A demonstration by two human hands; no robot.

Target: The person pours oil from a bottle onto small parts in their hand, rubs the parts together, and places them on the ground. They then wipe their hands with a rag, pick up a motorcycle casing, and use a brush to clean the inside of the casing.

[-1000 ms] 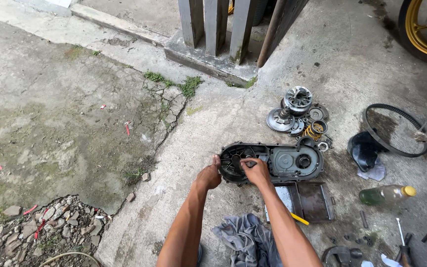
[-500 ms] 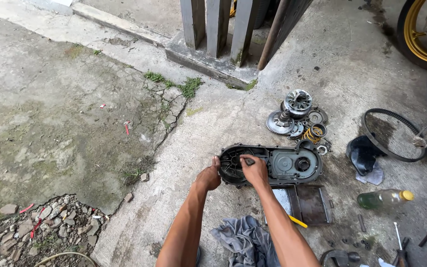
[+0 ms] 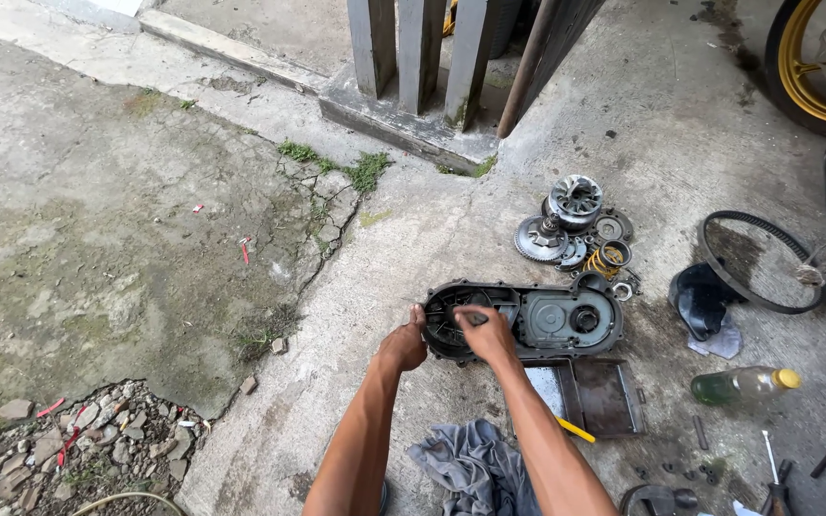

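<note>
Engine cover (image 3: 537, 320): interior detail indistinct. Left hand (image 3: 403, 346) closed on its rim. Right hand (image 3: 485, 334) curled inside, grasp possibly a small tool, unclear.

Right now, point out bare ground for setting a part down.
Bare concrete lies left of the engine cover, toward the grass tuft. Right of it is crowded: pulley parts, belt, bottle, tray.
</note>
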